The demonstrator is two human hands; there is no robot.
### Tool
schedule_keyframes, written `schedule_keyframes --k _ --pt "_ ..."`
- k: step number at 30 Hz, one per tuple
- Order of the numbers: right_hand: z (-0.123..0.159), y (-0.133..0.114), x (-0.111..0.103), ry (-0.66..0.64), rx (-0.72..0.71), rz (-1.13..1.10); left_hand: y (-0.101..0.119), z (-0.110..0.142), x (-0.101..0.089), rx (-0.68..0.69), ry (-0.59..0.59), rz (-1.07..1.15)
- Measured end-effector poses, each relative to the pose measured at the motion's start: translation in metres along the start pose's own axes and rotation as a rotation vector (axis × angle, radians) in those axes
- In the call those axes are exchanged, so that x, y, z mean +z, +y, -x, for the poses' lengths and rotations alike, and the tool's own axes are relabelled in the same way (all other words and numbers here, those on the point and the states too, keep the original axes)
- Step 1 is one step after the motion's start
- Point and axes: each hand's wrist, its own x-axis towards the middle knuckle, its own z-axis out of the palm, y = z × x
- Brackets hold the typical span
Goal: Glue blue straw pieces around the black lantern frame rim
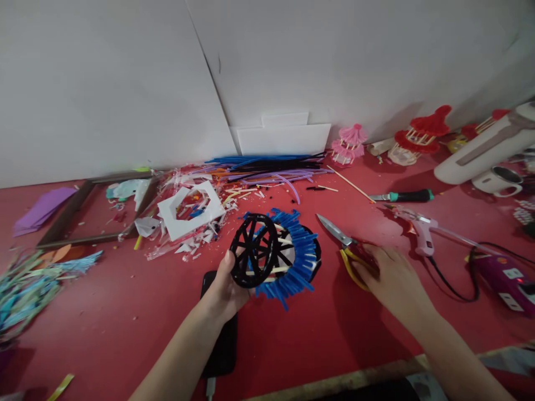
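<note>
My left hand [229, 291] grips the side of a craft pavilion [254, 250] made of pipe cleaners and sticks. Its near end is a black ring with spokes, and a blue fringe [303, 248] of short pipe-cleaner pieces circles it farther back. The pavilion is tilted on its side above the red table. To the right, my right hand [387, 273] is closed over the handles of a pair of scissors [334, 229], whose blades point up and left. One yellow-lined handle loop shows; some fingertips are hidden.
A black phone [221, 345] with a cable lies under my left forearm. Pipe cleaners [267, 167] and paper scraps lie behind. On the right are a craft knife [412, 196], a pink glue gun [424, 236], a purple power strip [501, 278], a mug [495, 182] and a pink pavilion [349, 146].
</note>
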Motion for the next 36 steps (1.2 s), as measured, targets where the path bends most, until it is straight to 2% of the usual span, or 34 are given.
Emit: schedule_keyframes --k 2,3,4,8,9,11,14,17,19,22,28,30,34,36 --pt "-0.003 -0.016 -0.008 0.018 -0.048 -0.054 0.003 -0.001 0.006 -0.018 0.008 0.017" --pt "-0.005 -0.027 -0.011 0.031 -0.054 -0.163 0.004 -0.003 0.009 -0.046 -0.011 0.013" --pt "-0.007 -0.037 -0.013 -0.026 -0.046 -0.327 0.004 -0.004 0.012 -0.055 -0.025 0.006" --pt "-0.015 -0.075 -0.008 -0.505 0.142 -1.004 0.008 -0.009 0.02 -0.103 -0.061 -0.065" --pt "-0.017 -0.081 -0.003 -0.584 0.216 -1.115 0.009 -0.01 0.02 -0.134 -0.058 -0.097" --pt "-0.021 -0.088 0.006 -0.641 0.316 -1.237 0.013 -0.009 0.02 -0.178 -0.037 -0.16" --pt "-0.027 -0.094 0.018 -0.593 0.352 -1.287 0.013 -0.01 0.019 -0.111 -0.001 -0.192" --pt "-0.034 -0.097 0.022 -0.537 0.358 -1.311 0.002 -0.016 0.021 0.1 0.031 -0.171" --pt "-0.04 -0.1 0.023 -0.511 0.35 -1.311 -0.01 -0.022 0.023 0.222 -0.002 -0.216" --pt "-0.044 -0.106 0.028 -0.502 0.317 -1.29 -0.026 -0.03 0.023 0.28 -0.054 -0.257" --pt "-0.032 -0.113 0.045 -0.457 0.187 -1.216 -0.039 -0.034 0.013 0.312 0.07 -0.372" --pt "-0.027 -0.109 0.047 -0.333 0.132 -1.169 -0.041 -0.033 0.012 0.308 0.079 -0.372" --pt "-0.025 -0.098 0.036 0.043 0.003 -1.017 -0.044 -0.028 0.015 0.27 0.178 -0.344" --pt "-0.026 -0.099 0.024 0.13 -0.135 -0.911 -0.044 -0.025 0.018 0.246 0.19 -0.332"
